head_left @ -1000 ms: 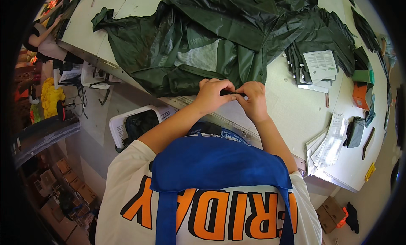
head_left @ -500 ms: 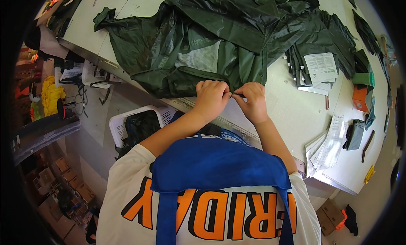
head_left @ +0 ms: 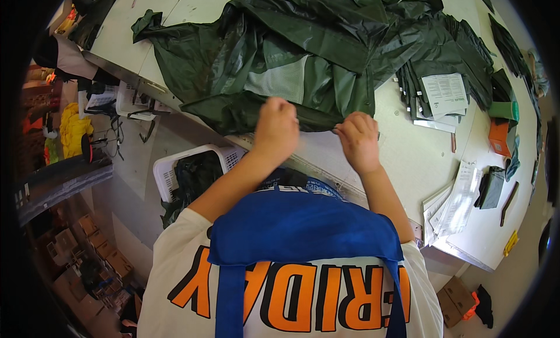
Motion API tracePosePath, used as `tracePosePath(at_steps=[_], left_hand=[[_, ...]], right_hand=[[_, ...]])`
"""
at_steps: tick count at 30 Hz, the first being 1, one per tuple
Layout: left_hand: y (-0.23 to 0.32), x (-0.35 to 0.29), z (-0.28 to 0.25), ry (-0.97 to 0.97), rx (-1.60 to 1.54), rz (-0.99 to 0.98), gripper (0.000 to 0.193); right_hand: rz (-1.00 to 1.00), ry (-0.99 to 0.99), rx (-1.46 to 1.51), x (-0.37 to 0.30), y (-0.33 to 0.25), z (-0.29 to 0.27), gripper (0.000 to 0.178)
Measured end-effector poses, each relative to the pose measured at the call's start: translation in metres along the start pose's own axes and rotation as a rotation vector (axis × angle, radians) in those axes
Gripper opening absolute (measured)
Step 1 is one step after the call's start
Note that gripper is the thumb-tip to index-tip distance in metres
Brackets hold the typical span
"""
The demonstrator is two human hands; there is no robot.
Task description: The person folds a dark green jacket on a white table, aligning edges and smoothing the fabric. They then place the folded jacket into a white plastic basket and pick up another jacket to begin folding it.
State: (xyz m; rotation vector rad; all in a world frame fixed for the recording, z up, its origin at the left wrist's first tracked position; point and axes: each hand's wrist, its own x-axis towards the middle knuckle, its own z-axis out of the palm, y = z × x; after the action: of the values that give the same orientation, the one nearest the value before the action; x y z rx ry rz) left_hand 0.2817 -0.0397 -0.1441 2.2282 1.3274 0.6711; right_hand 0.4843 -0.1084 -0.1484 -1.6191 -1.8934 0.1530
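Note:
A dark green, shiny garment (head_left: 204,64) lies crumpled across the table, with a patch of pale mesh lining (head_left: 280,81) showing in its middle. My right hand (head_left: 359,141) pinches the near edge of the garment towards its right end. Over the same edge, further left, is my left hand (head_left: 275,131), its fingers curled in against the fabric; it is partly smeared by motion and its fingertips are hidden. Between the two hands the edge runs as a folded strip.
To the right lie folded green pieces under printed sheets (head_left: 446,96), a paper stack (head_left: 458,198), a small dark green packet (head_left: 492,187) and an orange box (head_left: 500,137). A white basket (head_left: 160,174) holding dark fabric stands below the table's front edge.
My hands have moved apart: the left one leftward along the garment's near edge, the right one slightly to the right. The edge between them is now stretched out straighter.

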Motion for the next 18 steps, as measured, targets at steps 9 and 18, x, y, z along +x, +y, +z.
tracePosePath(at_steps=[9, 18], left_hand=[[0.001, -0.019, -0.047, 0.018, 0.139, -0.019, 0.009], [0.0, -0.017, -0.038, 0.123, 0.036, 0.17, 0.014]], right_hand=[[-0.023, -0.074, 0.027, 0.017, -0.028, -0.027, 0.022], [-0.228, -0.047, 0.019, 0.048, -0.058, 0.023, 0.013]])
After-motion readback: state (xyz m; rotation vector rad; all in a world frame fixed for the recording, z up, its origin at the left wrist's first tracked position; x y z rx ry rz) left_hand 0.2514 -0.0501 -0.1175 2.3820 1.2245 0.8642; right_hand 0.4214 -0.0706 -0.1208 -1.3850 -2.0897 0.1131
